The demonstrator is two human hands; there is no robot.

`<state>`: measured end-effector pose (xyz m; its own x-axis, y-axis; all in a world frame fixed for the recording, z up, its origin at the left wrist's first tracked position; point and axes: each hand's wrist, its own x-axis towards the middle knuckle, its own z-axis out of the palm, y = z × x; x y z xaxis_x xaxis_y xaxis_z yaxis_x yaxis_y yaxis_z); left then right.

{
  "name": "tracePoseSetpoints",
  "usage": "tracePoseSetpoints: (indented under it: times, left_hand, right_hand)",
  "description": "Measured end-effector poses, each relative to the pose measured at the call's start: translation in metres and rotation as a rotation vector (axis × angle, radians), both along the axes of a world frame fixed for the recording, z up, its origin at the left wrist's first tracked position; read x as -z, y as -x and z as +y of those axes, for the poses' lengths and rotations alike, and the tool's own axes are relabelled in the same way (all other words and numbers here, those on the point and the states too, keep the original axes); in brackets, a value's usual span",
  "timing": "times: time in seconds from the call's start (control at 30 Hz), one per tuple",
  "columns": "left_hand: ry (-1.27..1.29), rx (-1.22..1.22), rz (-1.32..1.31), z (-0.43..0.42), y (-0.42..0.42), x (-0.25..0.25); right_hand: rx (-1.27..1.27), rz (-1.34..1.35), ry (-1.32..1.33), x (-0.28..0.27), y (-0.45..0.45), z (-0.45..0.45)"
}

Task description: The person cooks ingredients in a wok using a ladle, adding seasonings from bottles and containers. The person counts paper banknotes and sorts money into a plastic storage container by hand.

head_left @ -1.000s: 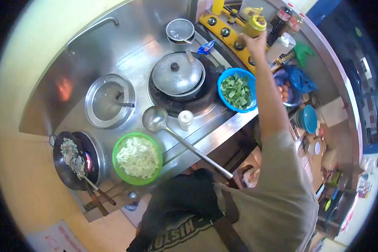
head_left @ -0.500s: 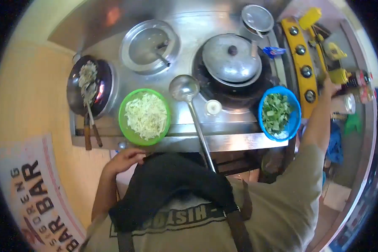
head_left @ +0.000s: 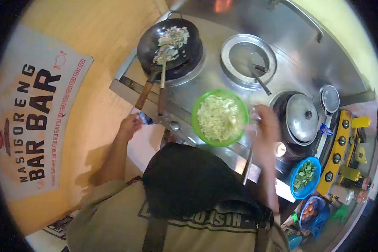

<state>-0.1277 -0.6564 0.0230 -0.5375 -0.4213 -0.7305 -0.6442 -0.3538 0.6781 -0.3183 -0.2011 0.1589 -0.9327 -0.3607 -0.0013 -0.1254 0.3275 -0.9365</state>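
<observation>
My left hand (head_left: 131, 125) is at the counter's left front edge, below the wok handles. Its fingers are closed against a small blue crumpled thing (head_left: 145, 118), perhaps cloth or a packet. Smeared by motion, my right hand (head_left: 265, 122) is over the counter just right of the green basin (head_left: 195, 122). Whether it holds anything I cannot make out. Shredded pale cabbage (head_left: 218, 115) fills the basin. A ladle (head_left: 248, 164) lies partly hidden behind my right hand. In the black wok (head_left: 149, 48) at the back left, chopped food (head_left: 174, 37) lies with a wood-handled spatula (head_left: 163, 80).
A metal-rimmed round basin (head_left: 227, 54) with a utensil is at the back. To the right are a lidded pot (head_left: 298, 122), a blue basin (head_left: 294, 189) of cut greens, a yellow knob panel (head_left: 339, 147) and several bottles. A printed banner (head_left: 71, 96) hangs left.
My view has swung left toward the wok. My right hand has left the bottles at the right and is now beside the green basin. A small blue thing now shows at my left hand.
</observation>
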Motion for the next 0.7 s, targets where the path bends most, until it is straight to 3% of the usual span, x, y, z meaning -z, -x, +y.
tracePoseSetpoints:
  times: [0.07, 0.1, 0.17, 0.23, 0.27, 0.4, 0.5, 0.53, 0.63, 0.7]
  left_hand:
    - [0.108, -0.334, 0.099, -0.018, 0.019, -0.009]
    - [0.097, -0.335, 0.101, -0.026, 0.025, -0.009]
    - [-0.072, -0.265, 0.179, -0.049, 0.045, -0.007]
    - [-0.437, 0.162, 0.239, -0.084, 0.063, 0.031]
    - [-0.528, 0.146, 0.262, -0.076, 0.074, 0.027]
    - [-0.691, 0.279, 0.299, -0.074, 0.093, 0.038]
    - [-0.727, 0.293, 0.249, -0.069, 0.096, 0.028]
    - [-0.736, 0.28, 0.225, -0.065, 0.098, 0.029]
    - [-0.773, 0.282, 0.245, -0.062, 0.106, 0.034]
    - [-0.848, 0.28, 0.276, -0.065, 0.106, 0.035]
  right_hand:
    - [-0.447, -0.118, -0.139, 0.007, -0.005, -0.119]
    - [-0.506, 0.048, -0.091, 0.045, -0.008, -0.173]
    - [-0.519, 0.102, -0.147, 0.091, -0.013, -0.259]
    - [-0.431, -0.019, -0.116, 0.116, -0.009, -0.303]
    - [-0.346, -0.155, -0.071, 0.121, -0.007, -0.32]
    - [-0.163, 0.232, -0.389, 0.143, -0.019, -0.298]
    - [-0.051, 0.254, -0.547, 0.116, 0.005, -0.317]
    - [-0.02, 0.428, -0.609, 0.112, 0.025, -0.333]
    - [-0.029, 0.365, -0.662, 0.105, 0.067, -0.37]
    - [-0.209, 0.314, -0.783, 0.097, 0.067, -0.377]
